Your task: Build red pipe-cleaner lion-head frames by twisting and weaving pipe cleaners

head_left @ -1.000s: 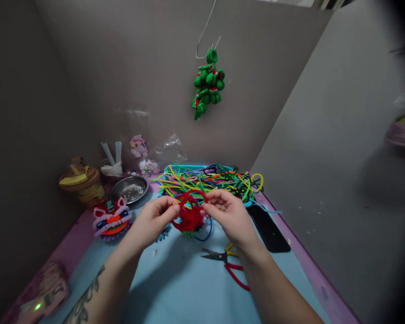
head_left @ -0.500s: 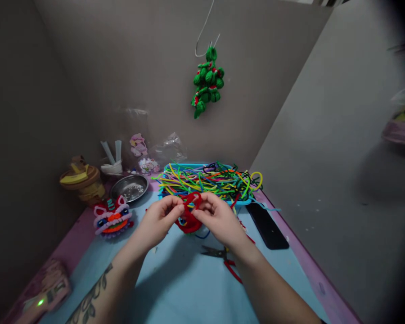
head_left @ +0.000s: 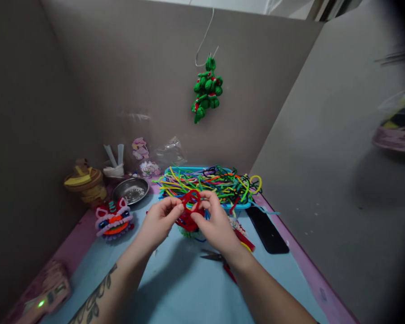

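Note:
Both hands meet over the light blue mat (head_left: 185, 288). My left hand (head_left: 160, 219) pinches the left side of a red pipe-cleaner piece (head_left: 189, 209), whose loop rises between the thumbs. My right hand (head_left: 213, 222) is closed on the right side of the same red piece. Just behind them a blue tray (head_left: 238, 206) holds a heap of coloured pipe cleaners (head_left: 216, 180). Scissors with red handles (head_left: 219, 258) lie on the mat under my right wrist.
A finished lion-head craft (head_left: 114, 220) sits at the left, with a metal dish (head_left: 131, 190) and a brown figure (head_left: 84, 182) behind it. A black phone (head_left: 266, 229) lies at the right. A green pipe-cleaner ornament (head_left: 207, 88) hangs on the back wall. Grey partitions enclose the desk.
My hands have drawn closer together on the red piece, and the right hand has shifted left over it. The view has tilted slightly.

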`<state>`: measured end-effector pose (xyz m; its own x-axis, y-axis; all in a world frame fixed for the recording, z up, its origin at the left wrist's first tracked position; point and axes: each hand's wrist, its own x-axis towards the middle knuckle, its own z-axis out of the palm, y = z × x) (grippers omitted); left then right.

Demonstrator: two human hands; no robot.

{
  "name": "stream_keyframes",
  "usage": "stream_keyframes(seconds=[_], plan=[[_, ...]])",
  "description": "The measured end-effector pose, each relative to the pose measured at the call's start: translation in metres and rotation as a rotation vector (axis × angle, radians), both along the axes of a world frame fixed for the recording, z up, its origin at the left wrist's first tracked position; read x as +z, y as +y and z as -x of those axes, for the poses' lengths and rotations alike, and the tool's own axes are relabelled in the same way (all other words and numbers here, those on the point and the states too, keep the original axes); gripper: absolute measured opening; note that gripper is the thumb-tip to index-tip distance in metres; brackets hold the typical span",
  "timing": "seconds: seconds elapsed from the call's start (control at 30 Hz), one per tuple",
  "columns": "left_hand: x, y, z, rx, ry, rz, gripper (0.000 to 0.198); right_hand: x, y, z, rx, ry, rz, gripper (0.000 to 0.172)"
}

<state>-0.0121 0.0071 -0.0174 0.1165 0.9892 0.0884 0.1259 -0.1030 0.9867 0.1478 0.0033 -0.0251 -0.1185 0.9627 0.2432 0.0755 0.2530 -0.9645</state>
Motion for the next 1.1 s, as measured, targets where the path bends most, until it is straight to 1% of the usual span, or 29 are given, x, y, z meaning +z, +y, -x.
stream_keyframes(seconds=[0.13,0.23,0.27,0.37,0.4,0.53,0.73,0.83,0.97,1.1], plan=[[0.001,0.0,-0.004,-0.003,-0.054,0.01,0.025,-0.001,0.002,-0.001,0.041,0.027,0.013,0.038],[0.001,0.0,-0.005,0.015,-0.102,0.029,0.026,-0.001,0.001,-0.003,0.005,0.012,-0.09,0.039],[0.001,0.0,-0.006,0.021,-0.114,0.04,0.026,-0.002,0.001,-0.003,-0.019,-0.015,-0.144,0.035],[0.0,-0.001,-0.006,0.029,-0.148,0.073,0.028,0.0,0.001,-0.004,-0.075,-0.122,-0.305,0.013],[0.0,-0.001,-0.006,0.03,-0.158,0.077,0.028,0.001,0.001,-0.005,-0.069,-0.164,-0.35,0.01],[-0.001,-0.001,-0.005,0.038,-0.171,0.069,0.028,0.004,0.001,-0.005,-0.024,-0.312,-0.487,0.016],[-0.005,0.002,-0.006,0.044,-0.2,0.067,0.027,-0.002,-0.004,0.0,-0.153,-0.48,-0.641,0.019],[-0.002,0.001,-0.008,0.052,-0.223,0.065,0.026,-0.005,-0.007,0.002,-0.201,-0.572,-0.683,0.021],[0.001,-0.002,-0.011,0.028,-0.253,0.082,0.025,-0.007,-0.007,0.002,-0.268,-0.648,-0.722,0.019],[0.001,-0.002,-0.012,0.023,-0.256,0.086,0.025,-0.005,-0.006,0.003,-0.28,-0.645,-0.752,0.021]])
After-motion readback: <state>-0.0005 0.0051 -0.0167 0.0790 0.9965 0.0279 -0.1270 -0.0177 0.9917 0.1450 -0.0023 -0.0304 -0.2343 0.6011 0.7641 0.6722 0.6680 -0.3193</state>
